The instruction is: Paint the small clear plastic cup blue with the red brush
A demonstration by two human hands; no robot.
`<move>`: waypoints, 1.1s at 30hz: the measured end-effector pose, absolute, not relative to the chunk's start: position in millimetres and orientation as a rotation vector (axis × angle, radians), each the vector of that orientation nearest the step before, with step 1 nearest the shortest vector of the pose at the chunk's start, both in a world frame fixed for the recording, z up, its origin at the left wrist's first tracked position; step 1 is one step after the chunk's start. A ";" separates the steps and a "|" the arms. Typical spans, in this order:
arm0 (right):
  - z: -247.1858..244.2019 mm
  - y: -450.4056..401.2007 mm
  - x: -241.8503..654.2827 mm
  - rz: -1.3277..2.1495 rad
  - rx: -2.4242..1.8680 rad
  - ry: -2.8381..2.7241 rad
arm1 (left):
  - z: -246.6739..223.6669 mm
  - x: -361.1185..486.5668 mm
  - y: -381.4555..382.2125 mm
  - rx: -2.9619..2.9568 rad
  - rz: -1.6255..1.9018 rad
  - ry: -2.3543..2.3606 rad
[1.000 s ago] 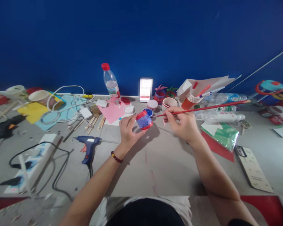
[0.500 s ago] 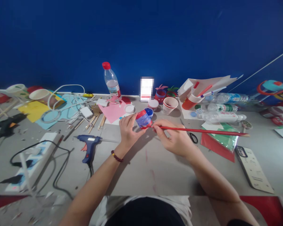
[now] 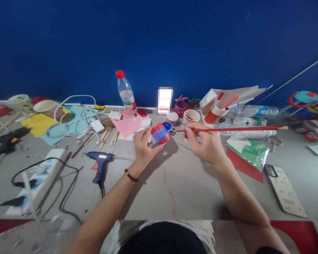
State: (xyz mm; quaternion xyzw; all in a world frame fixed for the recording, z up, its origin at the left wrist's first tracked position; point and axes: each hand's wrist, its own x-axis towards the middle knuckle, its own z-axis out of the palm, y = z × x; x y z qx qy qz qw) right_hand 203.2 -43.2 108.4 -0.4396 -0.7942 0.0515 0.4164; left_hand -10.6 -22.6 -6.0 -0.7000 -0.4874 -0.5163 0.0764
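Observation:
My left hand [image 3: 145, 144] grips a small red cup-like piece [image 3: 160, 134] by its ends, above the table; a broad blue painted band runs round its middle. Between the fingers of my right hand [image 3: 203, 143] is a long red-handled paintbrush [image 3: 235, 129], held nearly level with its tip pointing left. That tip is at the right edge of an open pot of blue paint [image 3: 167, 126], just behind the red piece. Whether the bristles touch the paint, I cannot tell. Past my right hand stands a white paper cup [image 3: 191, 115] with a red stripe.
A blue glue gun [image 3: 99, 164] and a power strip [image 3: 39, 180] with cables lie left. Behind are a red-capped bottle [image 3: 125, 90], pink paper [image 3: 125, 124] and a lit phone screen [image 3: 165, 100]. Rightward are stacked cups [image 3: 214, 114], plastic bottles [image 3: 250, 121] and a phone [image 3: 285, 190].
My right hand has moved the brush up and to the right, off the red piece and over to the blue paint pot. The piece in my left hand has tilted slightly.

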 end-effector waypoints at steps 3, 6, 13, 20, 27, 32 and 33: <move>107.6 -47.7 200.3 0.195 -1.108 -2.028 | -6.4 -9.2 -22.0 -2.085 -1.531 -1.465; 110.3 -54.9 194.7 0.191 -1.084 -2.077 | -6.5 -7.7 -21.3 -2.049 -1.546 -1.444; 113.6 -64.1 187.9 0.219 -1.011 -2.115 | -6.3 -5.8 -21.3 -2.063 -1.513 -1.410; 115.7 -59.0 190.0 0.121 -1.022 -2.090 | -6.4 -6.1 -22.3 -2.070 -1.547 -1.474; 113.8 -49.5 201.3 0.094 -1.108 -1.991 | -7.9 -8.2 -23.4 -2.093 -1.566 -1.514; 111.7 -55.1 199.1 0.315 -1.069 -1.969 | -7.8 -7.0 -22.8 -2.069 -1.531 -1.503; 111.8 -56.1 197.6 0.345 -1.046 -1.980 | -7.5 -6.7 -22.7 -2.059 -1.525 -1.499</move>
